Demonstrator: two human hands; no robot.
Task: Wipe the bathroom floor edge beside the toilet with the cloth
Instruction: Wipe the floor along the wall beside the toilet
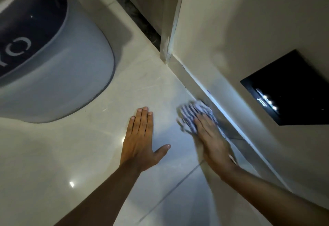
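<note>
Striped blue-and-white cloth lies bunched on the pale floor, pressed up against the skirting at the foot of the wall. Its long axis runs roughly along that edge, from lower left up toward the corner, with the bunched end pointing up along the skirting. Its outline is blurred.

Left of it, well apart across bare tile, stands the toilet, pale with a dark lid bearing white letters. Past the cloth, along the same edge, a post meets the floor at the corner, and a dark strip of floor runs away behind it. A black panel with small lights is set in the wall above and to the right of the cloth. Nothing lies on the floor between the cloth and the post.

Right hand lies flat on the near end of the cloth, fingers straight and close together, pointing up along the skirting, palm down; it presses the cloth rather than gripping it. Left hand rests flat on the tile just beside it, holding nothing, fingers together and thumb spread out toward the right hand. Both forearms reach in from the bottom edge.
</note>
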